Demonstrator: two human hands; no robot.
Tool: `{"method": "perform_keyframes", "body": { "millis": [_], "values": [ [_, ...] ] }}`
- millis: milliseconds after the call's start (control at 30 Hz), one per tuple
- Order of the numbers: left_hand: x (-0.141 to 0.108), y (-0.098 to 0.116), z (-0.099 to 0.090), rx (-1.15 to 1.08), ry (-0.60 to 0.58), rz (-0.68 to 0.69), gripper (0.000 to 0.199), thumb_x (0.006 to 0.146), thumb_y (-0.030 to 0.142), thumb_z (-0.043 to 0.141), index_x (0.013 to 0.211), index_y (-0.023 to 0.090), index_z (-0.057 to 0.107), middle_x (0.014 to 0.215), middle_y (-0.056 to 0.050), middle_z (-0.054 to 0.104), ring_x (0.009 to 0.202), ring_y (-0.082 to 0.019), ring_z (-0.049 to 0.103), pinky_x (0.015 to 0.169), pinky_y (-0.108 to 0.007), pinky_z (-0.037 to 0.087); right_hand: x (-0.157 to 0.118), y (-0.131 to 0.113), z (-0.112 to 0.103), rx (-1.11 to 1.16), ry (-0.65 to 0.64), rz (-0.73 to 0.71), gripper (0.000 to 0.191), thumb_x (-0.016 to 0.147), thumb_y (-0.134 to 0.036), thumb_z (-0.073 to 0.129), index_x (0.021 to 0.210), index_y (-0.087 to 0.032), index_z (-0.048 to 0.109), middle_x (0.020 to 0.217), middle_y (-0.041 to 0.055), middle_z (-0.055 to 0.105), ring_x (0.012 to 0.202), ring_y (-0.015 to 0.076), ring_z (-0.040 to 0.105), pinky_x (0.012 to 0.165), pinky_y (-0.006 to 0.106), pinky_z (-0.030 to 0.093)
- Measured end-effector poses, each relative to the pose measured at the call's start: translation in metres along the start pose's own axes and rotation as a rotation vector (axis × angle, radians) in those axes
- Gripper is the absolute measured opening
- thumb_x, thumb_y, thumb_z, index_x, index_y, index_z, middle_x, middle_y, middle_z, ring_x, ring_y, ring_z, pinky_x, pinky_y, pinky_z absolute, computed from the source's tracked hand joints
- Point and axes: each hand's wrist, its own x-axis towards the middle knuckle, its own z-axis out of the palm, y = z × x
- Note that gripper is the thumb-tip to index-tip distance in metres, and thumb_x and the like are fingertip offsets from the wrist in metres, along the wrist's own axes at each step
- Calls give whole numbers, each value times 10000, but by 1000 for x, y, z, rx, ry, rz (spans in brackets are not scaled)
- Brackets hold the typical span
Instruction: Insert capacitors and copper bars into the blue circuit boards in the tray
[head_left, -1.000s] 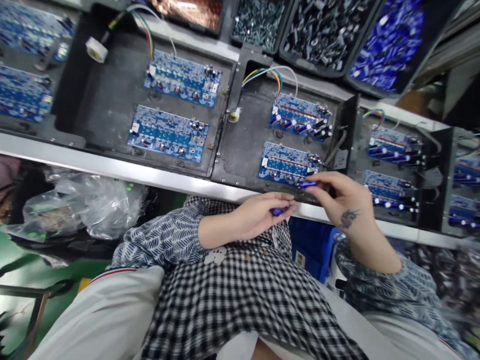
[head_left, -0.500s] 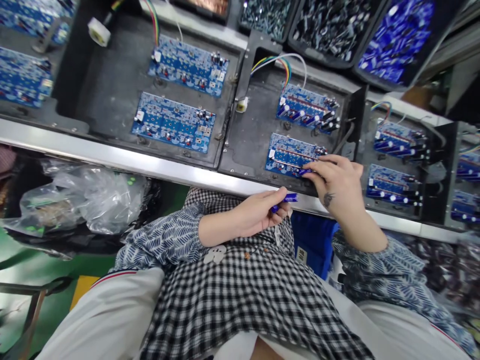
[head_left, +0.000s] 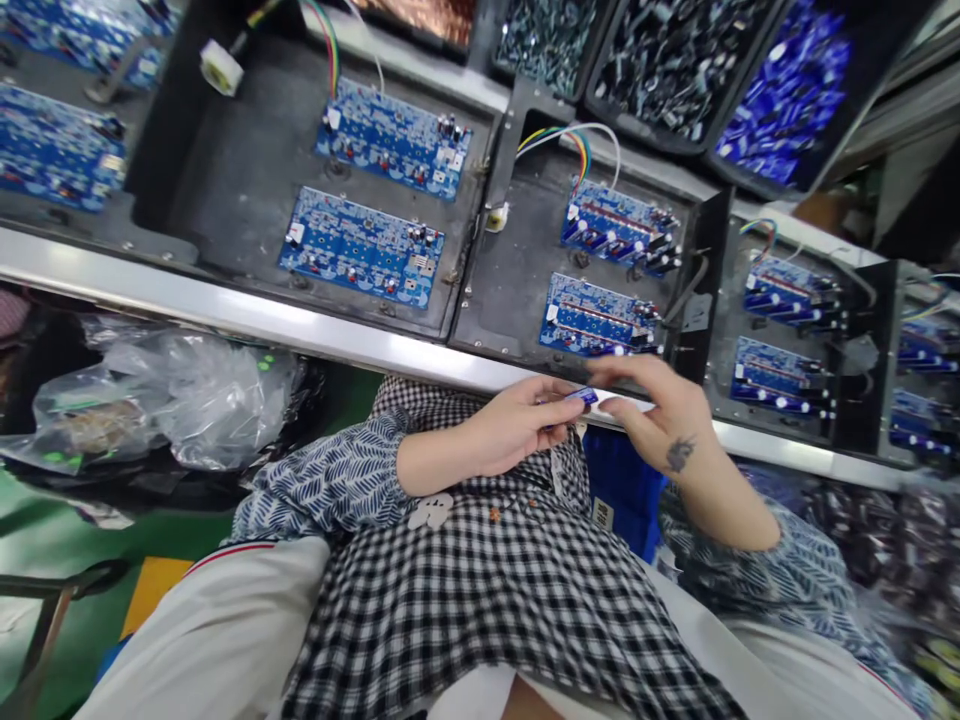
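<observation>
My left hand (head_left: 517, 425) is closed on a blue capacitor (head_left: 586, 396), held between thumb and fingers just in front of the metal rail. My right hand (head_left: 664, 405) is open, thumb and fingers spread apart, right beside that capacitor with nothing visible between them. Behind the right fingers lies a blue circuit board (head_left: 581, 318) in a black tray; the fingertips hide part of its near right edge, where a capacitor partly shows. Farther back in the same tray, another circuit board (head_left: 619, 218) carries several blue capacitors along its near side.
Bins of blue capacitors (head_left: 784, 95), dark components (head_left: 675, 60) and small metal parts (head_left: 544, 40) stand behind the trays. A silver rail (head_left: 360, 348) runs along the front. Other trays with boards (head_left: 364, 245) sit left and right. Plastic bags (head_left: 210, 395) lie lower left.
My right hand has drawn back from the near board toward my left hand, and its fingers have parted. A capacitor it held at the board's near edge is no longer in its fingers.
</observation>
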Motion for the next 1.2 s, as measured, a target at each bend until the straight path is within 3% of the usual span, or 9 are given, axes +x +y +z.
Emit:
{"method": "perform_keyframes", "body": {
  "millis": [100, 233, 367, 533, 733, 933, 1067, 1133, 1200],
  "values": [
    [-2, 2, 1, -40, 5, -41, 144, 963, 48, 615, 834, 106, 637, 771, -2, 605, 692, -53, 562, 643, -160, 415, 6, -1, 1, 113, -42, -12, 234, 988, -444, 583, 1001, -286, 756, 914, 38, 768, 834, 225, 717, 785, 368, 566],
    [-7, 4, 4, -108, 53, -61, 350, 925, -118, 399, 789, 86, 649, 816, -39, 650, 809, -75, 650, 892, -210, 511, 22, 19, 12, -8, 124, 110, 172, 938, -403, 647, 985, -267, 742, 984, 59, 774, 929, 266, 730, 865, 425, 573],
    [-8, 5, 4, -86, 23, -57, 357, 972, -95, 373, 840, 89, 648, 877, -70, 712, 880, -95, 709, 1033, -248, 490, 30, 28, 22, -90, 132, 64, 160, 964, -351, 606, 981, -254, 733, 988, 70, 774, 939, 272, 733, 852, 427, 571],
    [-7, 6, -1, 2, -19, -117, 295, 1102, 136, 389, 895, 116, 599, 935, -98, 744, 839, -112, 730, 807, -204, 520, 30, 22, 21, -180, 106, 24, 171, 990, -340, 580, 1001, -256, 728, 1006, 70, 773, 945, 270, 734, 822, 417, 568],
    [-9, 9, -5, 72, 8, -99, 208, 1072, 256, 559, 901, 140, 580, 777, 12, 644, 558, -21, 544, 511, -126, 352, 32, 22, 19, -217, 72, 8, 194, 1005, -345, 558, 1012, -249, 726, 1009, 78, 774, 951, 266, 734, 826, 415, 565],
    [-8, 9, -6, 0, 7, -54, 132, 1020, 97, 582, 895, 117, 616, 827, -16, 659, 671, -34, 600, 596, -138, 401, 32, 21, 20, -238, 33, -58, 221, 1010, -362, 561, 1055, -246, 745, 1080, 103, 779, 1036, 279, 726, 928, 472, 533],
    [-8, 8, -6, -45, 28, 1, 130, 981, 35, 600, 877, 100, 643, 783, -9, 655, 673, -32, 594, 646, -149, 418, 22, 3, 17, -149, 92, -20, 338, 989, -414, 594, 1262, -240, 692, 1181, 118, 758, 1119, 298, 704, 957, 488, 541],
    [-8, 8, -6, -49, 43, 25, 130, 953, 4, 611, 871, 98, 646, 758, 6, 645, 661, -30, 581, 669, -156, 428, 17, -8, 14, -12, 81, -62, 332, 990, -427, 594, 1250, -243, 690, 1097, 88, 773, 999, 259, 729, 881, 421, 577],
    [-9, 9, -5, -52, 53, 34, 130, 949, 5, 608, 867, 98, 644, 757, 7, 644, 669, -33, 579, 701, -166, 444, 16, -16, 11, 101, 3, -105, 246, 997, -420, 590, 1120, -260, 730, 962, 42, 779, 837, 212, 731, 794, 351, 587]
  ]
}}
